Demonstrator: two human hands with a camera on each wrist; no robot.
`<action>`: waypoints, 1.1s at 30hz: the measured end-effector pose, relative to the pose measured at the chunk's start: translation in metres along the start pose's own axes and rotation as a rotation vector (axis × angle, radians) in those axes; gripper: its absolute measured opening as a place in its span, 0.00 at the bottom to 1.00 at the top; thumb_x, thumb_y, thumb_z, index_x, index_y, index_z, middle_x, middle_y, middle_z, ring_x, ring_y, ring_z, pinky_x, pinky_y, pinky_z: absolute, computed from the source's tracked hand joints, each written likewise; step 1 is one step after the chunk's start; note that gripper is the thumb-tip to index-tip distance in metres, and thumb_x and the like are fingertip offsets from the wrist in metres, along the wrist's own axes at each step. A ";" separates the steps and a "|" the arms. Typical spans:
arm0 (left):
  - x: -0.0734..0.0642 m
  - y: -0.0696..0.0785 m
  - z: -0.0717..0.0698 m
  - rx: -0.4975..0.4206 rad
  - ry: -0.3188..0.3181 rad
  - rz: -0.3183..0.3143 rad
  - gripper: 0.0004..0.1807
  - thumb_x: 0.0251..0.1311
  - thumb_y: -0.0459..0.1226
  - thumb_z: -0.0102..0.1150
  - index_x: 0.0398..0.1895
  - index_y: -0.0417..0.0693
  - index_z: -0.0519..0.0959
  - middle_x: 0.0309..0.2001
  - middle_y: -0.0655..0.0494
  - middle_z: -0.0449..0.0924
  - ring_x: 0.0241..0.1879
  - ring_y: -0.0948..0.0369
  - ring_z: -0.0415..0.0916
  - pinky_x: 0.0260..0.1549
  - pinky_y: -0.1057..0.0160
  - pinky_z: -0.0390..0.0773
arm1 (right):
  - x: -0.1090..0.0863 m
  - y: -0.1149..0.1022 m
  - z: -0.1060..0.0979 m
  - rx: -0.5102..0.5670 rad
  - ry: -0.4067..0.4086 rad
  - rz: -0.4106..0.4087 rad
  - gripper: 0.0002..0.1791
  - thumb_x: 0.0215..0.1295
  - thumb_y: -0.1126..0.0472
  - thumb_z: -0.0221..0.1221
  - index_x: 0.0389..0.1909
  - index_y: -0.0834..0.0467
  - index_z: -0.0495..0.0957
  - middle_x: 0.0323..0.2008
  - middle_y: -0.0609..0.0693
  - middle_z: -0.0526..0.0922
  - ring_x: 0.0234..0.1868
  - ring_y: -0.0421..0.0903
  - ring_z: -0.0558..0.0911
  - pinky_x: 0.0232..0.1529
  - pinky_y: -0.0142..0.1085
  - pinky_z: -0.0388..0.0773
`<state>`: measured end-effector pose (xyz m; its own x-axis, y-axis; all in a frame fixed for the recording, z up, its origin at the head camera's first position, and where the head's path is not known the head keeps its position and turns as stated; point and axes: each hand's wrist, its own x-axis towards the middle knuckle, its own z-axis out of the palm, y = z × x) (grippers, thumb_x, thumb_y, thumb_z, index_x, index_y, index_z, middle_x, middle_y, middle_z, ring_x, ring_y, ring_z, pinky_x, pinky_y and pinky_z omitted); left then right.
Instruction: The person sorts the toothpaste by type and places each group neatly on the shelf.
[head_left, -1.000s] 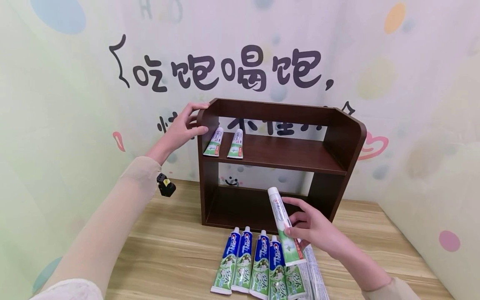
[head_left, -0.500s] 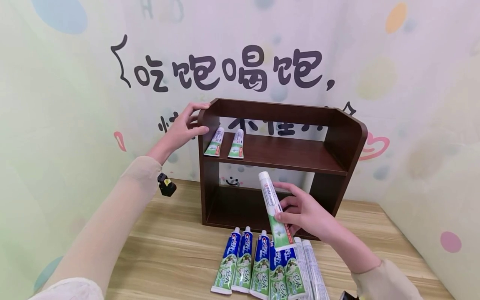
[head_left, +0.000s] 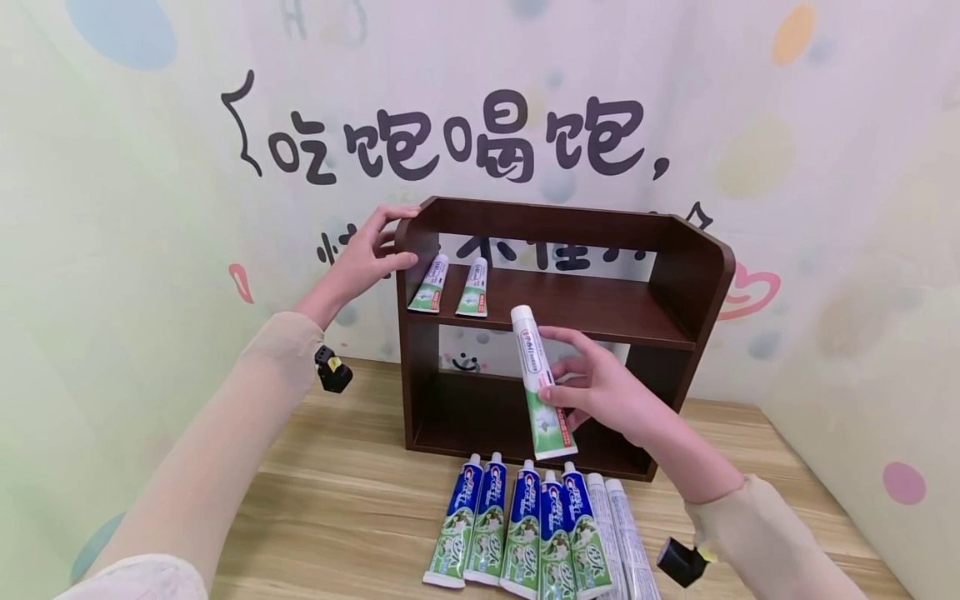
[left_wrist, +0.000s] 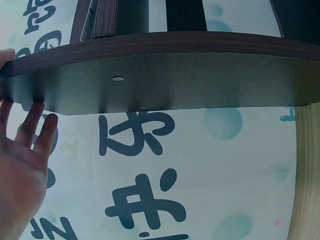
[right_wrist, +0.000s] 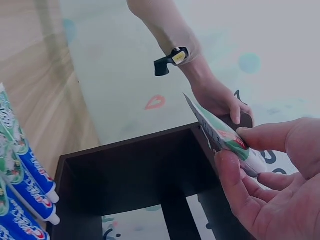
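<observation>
My right hand (head_left: 603, 387) pinches a white and green toothpaste tube (head_left: 542, 383) between thumb and fingers. The tube is tilted, cap up, in front of the dark brown shelf (head_left: 555, 312). In the right wrist view the same toothpaste tube (right_wrist: 227, 137) appears nearly edge-on in my fingers. My left hand (head_left: 363, 258) grips the shelf's left side panel, thumb near the front edge; the left wrist view shows its fingertips against the panel (left_wrist: 175, 82). Two matching tubes, one at the far left (head_left: 430, 285) and another beside it (head_left: 472, 287), lean on the upper board.
Several blue and green toothpaste tubes (head_left: 522, 533) lie in a row on the wooden table (head_left: 337, 500), before the shelf. To their right are two silvery-white tubes (head_left: 630, 533). A patterned wall (head_left: 825, 167) stands behind the shelf.
My right hand has carried the white and green toothpaste tube up and to the left, away from the row on the table. My left hand stays on the shelf.
</observation>
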<state>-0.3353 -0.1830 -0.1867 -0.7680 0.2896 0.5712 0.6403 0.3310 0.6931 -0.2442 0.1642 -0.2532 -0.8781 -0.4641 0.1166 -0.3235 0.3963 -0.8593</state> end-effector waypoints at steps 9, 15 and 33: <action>0.009 -0.026 -0.002 -0.008 0.019 0.021 0.32 0.62 0.32 0.59 0.69 0.49 0.61 0.75 0.57 0.59 0.71 0.43 0.63 0.65 0.40 0.68 | 0.023 -0.017 -0.007 0.010 0.061 0.025 0.41 0.64 0.63 0.64 0.74 0.41 0.56 0.53 0.62 0.77 0.46 0.53 0.83 0.37 0.42 0.85; 0.010 -0.029 -0.002 -0.001 0.022 0.026 0.32 0.62 0.32 0.60 0.69 0.51 0.62 0.74 0.59 0.60 0.70 0.45 0.64 0.65 0.41 0.70 | 0.038 -0.028 -0.014 0.004 0.110 0.038 0.41 0.63 0.62 0.64 0.74 0.39 0.56 0.53 0.60 0.79 0.49 0.54 0.81 0.36 0.41 0.85; 0.009 -0.025 -0.002 -0.009 0.021 0.014 0.31 0.62 0.32 0.59 0.69 0.52 0.62 0.75 0.58 0.59 0.71 0.44 0.63 0.65 0.41 0.69 | 0.082 -0.039 -0.032 0.052 0.235 0.022 0.42 0.63 0.62 0.64 0.73 0.36 0.56 0.55 0.58 0.78 0.47 0.52 0.81 0.35 0.36 0.84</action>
<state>-0.3587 -0.1905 -0.1980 -0.7591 0.2756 0.5897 0.6509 0.3186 0.6890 -0.3148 0.1356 -0.1944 -0.9446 -0.2562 0.2050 -0.2902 0.3605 -0.8865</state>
